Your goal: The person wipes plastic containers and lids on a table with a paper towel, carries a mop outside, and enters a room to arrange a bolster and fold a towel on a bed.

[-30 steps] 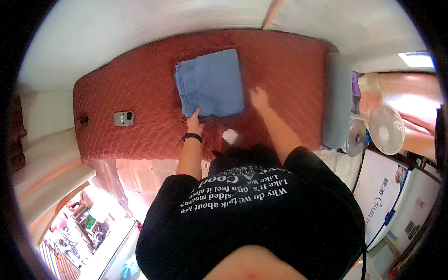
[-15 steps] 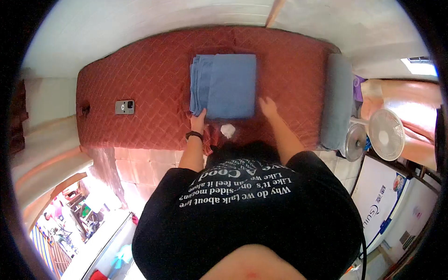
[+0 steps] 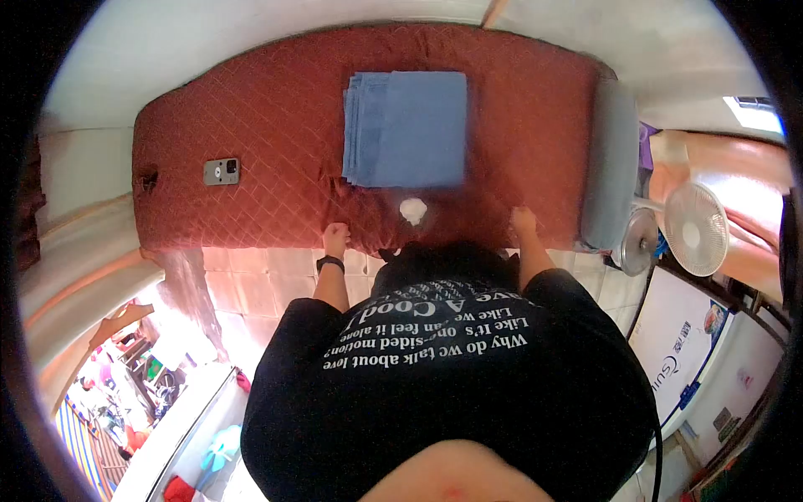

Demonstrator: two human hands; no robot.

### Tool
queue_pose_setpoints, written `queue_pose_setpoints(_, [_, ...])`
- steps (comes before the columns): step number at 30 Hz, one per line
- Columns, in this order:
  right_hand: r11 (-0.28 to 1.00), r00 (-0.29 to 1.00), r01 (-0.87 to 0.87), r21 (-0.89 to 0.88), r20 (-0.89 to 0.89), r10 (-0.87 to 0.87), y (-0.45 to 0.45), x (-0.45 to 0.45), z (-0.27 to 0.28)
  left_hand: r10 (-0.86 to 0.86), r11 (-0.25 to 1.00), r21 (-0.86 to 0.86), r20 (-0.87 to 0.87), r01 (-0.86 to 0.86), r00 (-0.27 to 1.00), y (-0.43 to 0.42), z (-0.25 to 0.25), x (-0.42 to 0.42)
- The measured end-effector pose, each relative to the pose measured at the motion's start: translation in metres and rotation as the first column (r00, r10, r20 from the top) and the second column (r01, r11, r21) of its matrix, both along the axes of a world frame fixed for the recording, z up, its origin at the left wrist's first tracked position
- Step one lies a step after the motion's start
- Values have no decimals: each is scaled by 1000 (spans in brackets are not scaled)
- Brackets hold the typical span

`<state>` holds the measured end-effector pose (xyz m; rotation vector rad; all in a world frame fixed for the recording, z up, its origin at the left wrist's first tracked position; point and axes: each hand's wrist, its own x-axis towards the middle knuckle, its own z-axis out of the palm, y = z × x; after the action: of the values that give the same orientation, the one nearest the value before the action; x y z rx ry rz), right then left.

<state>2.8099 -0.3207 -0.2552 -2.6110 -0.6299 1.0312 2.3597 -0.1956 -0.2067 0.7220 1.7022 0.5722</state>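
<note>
A folded blue cloth (image 3: 410,130) lies flat on the dark red quilted bed cover (image 3: 276,125), its layered edges at the left. My left hand (image 3: 336,237) is closed at the bed's near edge, below the cloth's left corner and apart from it. Near the same edge, to the right, my right hand (image 3: 524,222) has its fingers curled and also touches no cloth. Between the hands, just below the cloth, sits a small white crumpled thing (image 3: 412,211). Nothing shows in either hand.
A phone (image 3: 222,171) lies on the bed at the left. A grey-blue bolster (image 3: 611,167) lies across the right end. Beyond it stand a white fan (image 3: 696,229), a round metal lid (image 3: 638,241) and a white appliance (image 3: 682,343).
Both hands have drawn back from the cloth toward the bed's near edge. The blue cloth, slanted at first, now lies straight.
</note>
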Motion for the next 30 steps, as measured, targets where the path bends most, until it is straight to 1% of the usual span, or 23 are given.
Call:
queue_pose_setpoints(3, [978, 963, 173, -118, -187, -193, -42, 15, 2, -54, 994, 98, 10, 52, 999, -5, -25, -2])
queue_pose_setpoints(4, [961, 942, 215, -172, -222, -251, -53, 21, 10, -144, 976, 135, -175, 168, 974, -6, -26, 0])
queue_pose_setpoints(7, [868, 847, 421, -262, -230, -480, -82, 33, 42, -228, 958, 103, -295, 268, 928, -18, -13, 21])
queue_pose_setpoints(8, [825, 793, 491, -279, -248, -556, -89, 39, 57, -290, 949, 22, -334, 315, 897, -20, 19, 40])
queue_pose_setpoints(9, [777, 733, 555, -299, -267, -626, -100, 45, 64, -316, 936, 35, -346, 349, 883, -33, 7, 45])
queue_pose_setpoints(11, [782, 736, 525, -337, -282, -616, -142, 72, 55, -366, 906, 64, -377, 418, 851, -58, -23, 51])
queue_pose_setpoints(12, [762, 660, 577, -294, -383, -647, -154, 81, 71, -436, 894, -22, -272, 448, 858, -67, -19, 61])
queue_pose_setpoints(14, [669, 548, 697, -258, -409, -730, -188, 112, 60, -540, 832, -173, -38, 527, 841, -82, -3, 84])
queue_pose_setpoints(15, [615, 490, 752, -235, -424, -762, -200, 130, 54, -626, 755, -243, 11, 610, 780, -92, -13, 91])
queue_pose_setpoints(16, [627, 551, 759, -176, -338, -763, -205, 145, 51, -871, 475, -22, -155, 879, 467, -103, -37, 90])
queue_pose_setpoints(17, [643, 605, 758, -114, -247, -757, -207, 162, 47, -914, 70, 116, -390, 991, 110, -111, -63, 88])
queue_pose_setpoints(18, [662, 649, 747, -54, -151, -745, -209, 181, 44, -889, -21, 131, -455, 991, 41, -118, -75, 94])
queue_pose_setpoints(19, [685, 684, 729, 3, -51, -728, -210, 199, 42, -855, -109, 137, -518, 985, -22, -121, -61, 115])
queue_pose_setpoints(20, [710, 708, 703, 53, 53, -705, -212, 218, 39, -832, -197, 5, -529, 980, -164, -123, -46, 134])
queue_pose_setpoints(21, [737, 720, 669, 99, 157, -676, -213, 237, 39, -970, 167, -64, -192, 984, 152, -128, -36, 155])
queue_pose_setpoints(22, [788, 779, 611, 73, 125, -615, -205, 253, 55, -936, 326, -44, -156, 944, 316, -142, -52, 167])
queue_pose_setpoints(23, [881, 882, 470, 57, -19, -470, -220, 293, 27, -872, 480, -25, -119, 877, 474, -157, -68, 179])
queue_pose_setpoints(24, [892, 893, 450, 53, -3, -450, -215, 315, 15, -728, 684, -45, 5, 728, 685, -169, -55, 204])
queue_pose_setpoints(25, [902, 902, 430, 46, 11, -431, -209, 334, 6, -410, 852, -311, 103, 420, 906, -169, 6, 254])
queue_pose_setpoints(27, [894, 908, 406, 191, -193, -371, -182, 341, 16, -386, 875, -273, 102, 399, 917, -197, 17, 298])
queue_pose_setpoints(28, [910, 915, 371, 186, -238, -325, -174, 352, 7, -563, 814, -144, 41, 562, 825, -218, -3, 308])
queue_pose_setpoints(29, [925, 918, 335, 179, -283, -278, -166, 361, -7, -708, 706, -31, -46, 708, 704, -238, -21, 316])
queue_pose_setpoints(30, [939, 914, 301, 168, -330, -234, -164, 367, -23, -713, 700, -123, -176, 703, 679, -250, -2, 337])
